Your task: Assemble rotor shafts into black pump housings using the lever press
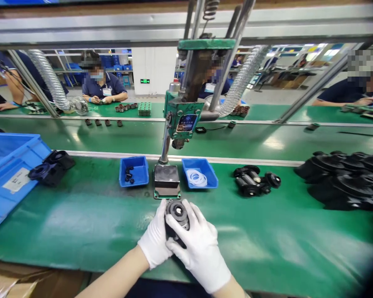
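Two white gloves at work, one black part (178, 212) between them! The left hand (155, 240) clasps its left side, the right hand (202, 244) wraps the other with fingers curled over, and both grips are closed firmly on it. The part sits at the near middle of the bench, just in front of one metal block (167, 176), with one green press (186, 120) above that.

Two blue trays flank the block: the left tray (140, 170) has a handful of small black pieces (129, 176), the right tray (209, 173) a loose heap of white rings (197, 178), too overlapped to count. One blue crate (0, 203) on the left, and beside it what look like two black housings (51, 171). Over right, a cluster of black assemblies (251, 182), then a crowded stack of black cones (345, 178); no sure count there.

The surface: a glossy green bench (96, 231), catching the light. Beyond it, four brown parts (107, 122) in a row, two silver ducts (48, 78), a masked co-worker (102, 87) opposite, and one lit green sign (145, 81) on a white pillar (153, 64).
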A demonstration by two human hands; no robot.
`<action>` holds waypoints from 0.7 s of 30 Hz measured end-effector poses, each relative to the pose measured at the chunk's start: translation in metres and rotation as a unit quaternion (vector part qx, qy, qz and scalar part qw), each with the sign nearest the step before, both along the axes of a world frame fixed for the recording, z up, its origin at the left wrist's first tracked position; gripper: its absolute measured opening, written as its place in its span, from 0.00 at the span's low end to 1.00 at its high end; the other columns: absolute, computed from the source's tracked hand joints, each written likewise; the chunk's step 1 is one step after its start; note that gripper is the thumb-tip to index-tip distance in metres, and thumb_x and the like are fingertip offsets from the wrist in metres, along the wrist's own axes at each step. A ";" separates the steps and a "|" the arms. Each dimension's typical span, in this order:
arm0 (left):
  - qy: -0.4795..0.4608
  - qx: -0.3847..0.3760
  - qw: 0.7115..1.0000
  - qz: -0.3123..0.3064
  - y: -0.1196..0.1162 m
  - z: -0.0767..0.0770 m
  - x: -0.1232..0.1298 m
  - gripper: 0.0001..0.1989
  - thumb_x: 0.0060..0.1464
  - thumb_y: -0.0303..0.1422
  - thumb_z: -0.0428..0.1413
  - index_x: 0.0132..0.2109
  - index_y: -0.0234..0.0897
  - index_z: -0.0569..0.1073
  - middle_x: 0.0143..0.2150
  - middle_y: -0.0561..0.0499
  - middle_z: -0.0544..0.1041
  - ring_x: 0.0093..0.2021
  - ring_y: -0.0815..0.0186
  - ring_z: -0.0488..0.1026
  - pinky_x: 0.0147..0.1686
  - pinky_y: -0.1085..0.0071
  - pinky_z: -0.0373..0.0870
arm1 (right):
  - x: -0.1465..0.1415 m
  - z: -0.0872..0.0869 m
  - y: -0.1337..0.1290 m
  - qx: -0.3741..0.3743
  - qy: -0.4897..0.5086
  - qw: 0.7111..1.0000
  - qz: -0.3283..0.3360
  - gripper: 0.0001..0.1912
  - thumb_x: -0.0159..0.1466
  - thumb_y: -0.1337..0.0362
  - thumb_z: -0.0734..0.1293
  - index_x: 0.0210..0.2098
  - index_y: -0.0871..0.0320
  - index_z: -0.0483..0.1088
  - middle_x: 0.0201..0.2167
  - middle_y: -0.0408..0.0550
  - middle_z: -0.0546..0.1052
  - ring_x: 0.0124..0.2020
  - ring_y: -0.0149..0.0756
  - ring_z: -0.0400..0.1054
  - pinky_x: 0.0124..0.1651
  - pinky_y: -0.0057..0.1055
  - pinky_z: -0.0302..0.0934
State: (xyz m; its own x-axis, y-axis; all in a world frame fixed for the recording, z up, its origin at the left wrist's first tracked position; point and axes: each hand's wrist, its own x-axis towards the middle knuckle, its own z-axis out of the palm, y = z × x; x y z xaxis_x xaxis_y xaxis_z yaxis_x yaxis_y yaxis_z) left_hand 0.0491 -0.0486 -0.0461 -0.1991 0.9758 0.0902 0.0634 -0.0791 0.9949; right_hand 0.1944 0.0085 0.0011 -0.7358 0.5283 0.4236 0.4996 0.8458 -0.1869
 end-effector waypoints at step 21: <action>-0.009 0.017 0.996 0.087 -0.029 -0.004 -0.061 0.31 0.63 0.37 0.49 0.68 0.41 0.47 0.61 0.39 0.64 0.57 0.58 0.70 0.60 0.53 0.63 | 0.008 0.001 0.017 0.027 0.064 0.997 0.027 0.21 0.57 0.67 0.68 0.50 0.50 0.74 0.65 0.57 0.56 0.43 0.48 0.67 0.43 0.46 0.66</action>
